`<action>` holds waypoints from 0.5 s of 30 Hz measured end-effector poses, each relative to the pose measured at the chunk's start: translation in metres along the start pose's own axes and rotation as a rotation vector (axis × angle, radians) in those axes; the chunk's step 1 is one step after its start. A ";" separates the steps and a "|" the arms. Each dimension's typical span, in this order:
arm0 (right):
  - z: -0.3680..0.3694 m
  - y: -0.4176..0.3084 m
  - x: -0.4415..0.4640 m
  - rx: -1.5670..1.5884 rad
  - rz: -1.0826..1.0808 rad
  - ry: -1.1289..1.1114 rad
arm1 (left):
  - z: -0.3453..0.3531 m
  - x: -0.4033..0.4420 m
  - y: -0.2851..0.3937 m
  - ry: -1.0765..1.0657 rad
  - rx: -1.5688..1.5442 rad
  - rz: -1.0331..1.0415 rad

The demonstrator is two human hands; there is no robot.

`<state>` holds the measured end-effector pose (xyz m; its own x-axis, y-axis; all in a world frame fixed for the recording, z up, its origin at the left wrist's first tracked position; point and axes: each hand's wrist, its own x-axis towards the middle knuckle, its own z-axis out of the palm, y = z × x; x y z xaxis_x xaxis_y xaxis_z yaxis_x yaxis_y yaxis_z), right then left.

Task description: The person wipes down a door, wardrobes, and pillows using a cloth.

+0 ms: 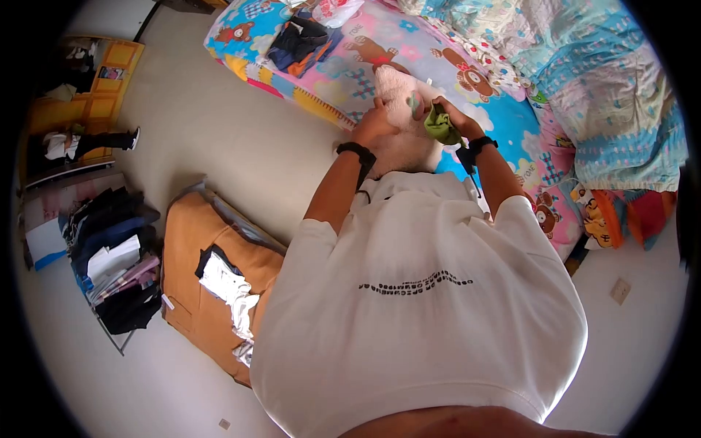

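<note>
My left hand (374,125) is closed at the left edge of a pale pink fluffy cloth (403,93), its fingers partly hidden. The cloth bears a small green and pink patch and hangs over the bed edge in front of me. My right hand (458,123) is closed on a crumpled olive-green cloth (439,125), held just over the right side of the pink cloth. Each wrist wears a black band, and a dark cord dangles from the right one.
The bed (453,58) has a bear-print sheet, with dark folded clothes (299,44) and a rumpled blue-and-cream quilt (584,80) on it. To the left stand a brown padded seat (193,241) with white clothes, a loaded clothes rack (109,255) and a wooden cabinet (109,95). Another person (73,144) is near the cabinet.
</note>
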<state>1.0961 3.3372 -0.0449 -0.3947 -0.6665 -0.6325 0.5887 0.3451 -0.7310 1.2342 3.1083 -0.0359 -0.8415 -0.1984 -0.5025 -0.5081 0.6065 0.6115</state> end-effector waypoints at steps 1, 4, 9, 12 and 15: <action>0.004 0.001 0.001 0.042 0.027 -0.050 | 0.000 0.000 -0.011 -0.027 -0.014 0.040; 0.022 0.004 -0.004 0.088 -0.272 -0.102 | 0.002 0.008 -0.055 0.032 -0.167 0.200; 0.064 -0.048 -0.013 0.087 0.009 -0.162 | -0.041 -0.071 -0.044 -0.132 -0.951 0.226; 0.074 -0.072 -0.024 0.114 -0.041 -0.250 | -0.071 -0.094 -0.038 -0.056 -0.863 0.225; 0.093 -0.113 -0.078 -0.145 -0.254 -0.205 | -0.098 -0.096 -0.040 -0.003 -0.812 0.375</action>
<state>1.1256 3.2886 0.1106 -0.3569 -0.8568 -0.3722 0.3779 0.2319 -0.8963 1.3169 3.0280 0.0476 -0.9785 -0.0941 -0.1837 -0.1742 -0.1011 0.9795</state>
